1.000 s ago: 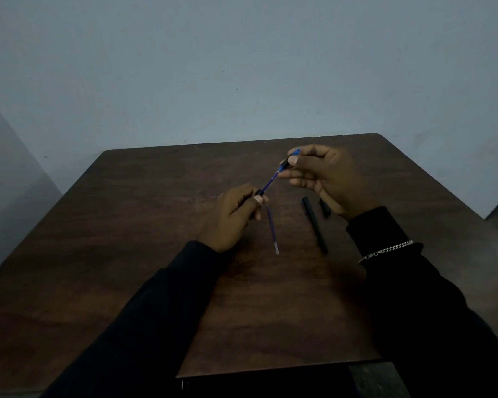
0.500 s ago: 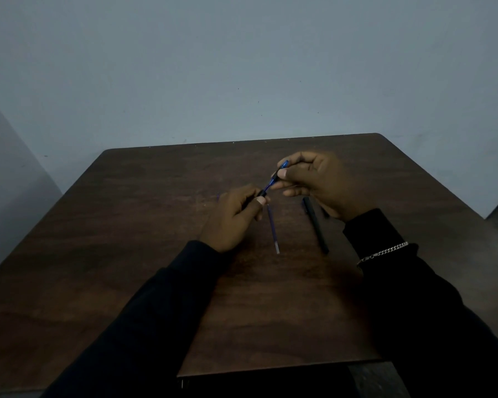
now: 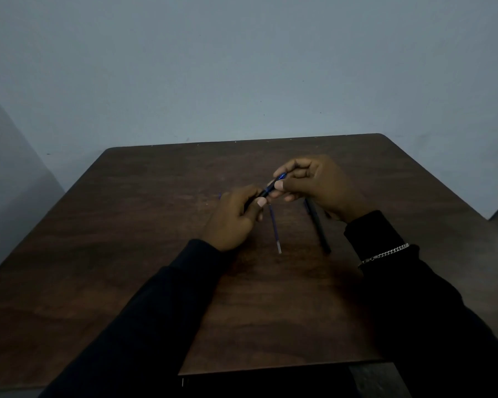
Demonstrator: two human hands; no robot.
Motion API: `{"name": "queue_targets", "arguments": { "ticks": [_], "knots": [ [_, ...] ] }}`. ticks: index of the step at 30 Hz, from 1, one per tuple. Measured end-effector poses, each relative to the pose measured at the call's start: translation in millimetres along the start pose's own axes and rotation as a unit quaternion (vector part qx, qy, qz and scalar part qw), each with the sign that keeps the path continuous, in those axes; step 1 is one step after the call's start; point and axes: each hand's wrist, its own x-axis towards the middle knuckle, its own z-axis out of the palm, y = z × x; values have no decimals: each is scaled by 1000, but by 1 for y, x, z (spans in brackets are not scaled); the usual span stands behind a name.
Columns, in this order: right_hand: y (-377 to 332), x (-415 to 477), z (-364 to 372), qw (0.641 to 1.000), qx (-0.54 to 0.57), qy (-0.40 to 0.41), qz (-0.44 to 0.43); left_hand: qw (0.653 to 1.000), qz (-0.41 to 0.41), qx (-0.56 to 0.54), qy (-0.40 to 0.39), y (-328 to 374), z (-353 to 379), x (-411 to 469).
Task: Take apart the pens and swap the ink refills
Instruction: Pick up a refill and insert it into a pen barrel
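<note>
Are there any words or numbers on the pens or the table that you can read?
No readable text anywhere.
Blue pen in both hands: any print too dark and small to read.
Black pen on the table: no marking visible.
Loose refill: no marking visible.

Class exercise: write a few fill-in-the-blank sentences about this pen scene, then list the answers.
1. Both hands hold a ____ pen above the table.
2. A loose refill lies on the ____.
3. The black barrel lies to the ____ of the refill.
4. The bracelet is on the ____ wrist.

Answers: blue; table; right; right
</note>
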Motion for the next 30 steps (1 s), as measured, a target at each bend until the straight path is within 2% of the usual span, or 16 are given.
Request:
{"name": "queue_targets", "arguments": {
  "ticks": [5, 9, 11, 15, 19, 23, 30],
  "knots": [
    [0, -1, -2, 998, -55, -5, 9, 999, 25, 37, -3, 1, -3, -1],
    [1, -2, 0, 980, -200, 2, -6, 997, 43, 57, -15, 3, -4, -3],
    [1, -3, 3, 973, -228, 12, -8, 997, 47, 58, -14, 4, -4, -3],
    [-3, -5, 0, 975, -222, 22, -8, 998, 40, 55, -2, 5, -5, -1],
    [-8, -6, -5, 989, -148, -15, 2, 998, 27, 64, 5, 4, -6, -1],
    [-7, -6, -1, 988, -151, -24, -13, 997, 21, 68, -8, 5, -6, -3],
    [-4, -5, 0, 966, -253, -44, -39, 996, 42, 79, -19, 10, -8, -5]
  ]
}}
